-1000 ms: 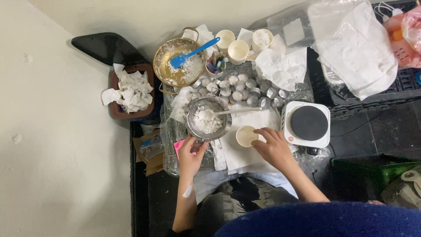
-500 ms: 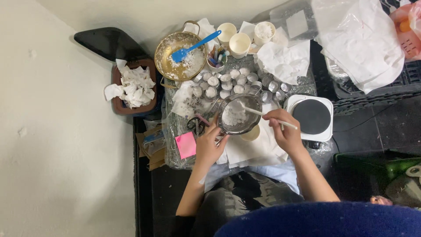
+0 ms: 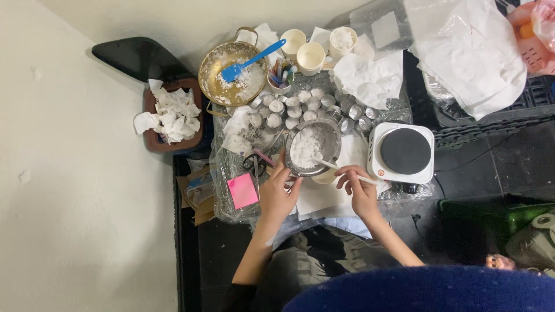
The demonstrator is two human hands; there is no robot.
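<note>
We have our left hand (image 3: 276, 193) wrapped around the near rim of a small metal bowl (image 3: 312, 147) filled with white flakes, holding it tipped a little over a paper cup (image 3: 325, 177), of which only a pale edge shows beneath the bowl. Our right hand (image 3: 359, 190) pinches a thin white stick (image 3: 347, 172) whose far end reaches into the flakes. A second ago the bowl sat further left on the table with the cup uncovered beside it and our right hand resting at the cup; half a second ago the bowl was already lifted and swung over toward the cup with the stick in our fingers. Now the bowl is held over the cup and the stick is in among the flakes, so it looks to us as though the flakes are being pushed from bowl to cup. Around us lie a cluster of small round tins (image 3: 306, 107), some with white filling, a brass pan (image 3: 226, 88) with a blue spatula (image 3: 250, 61), a white hot plate (image 3: 402, 152) just to the right, a pink sticky note (image 3: 243, 190) near our left wrist, and a brown bin (image 3: 151, 138) of crumpled paper off to the left.
</note>
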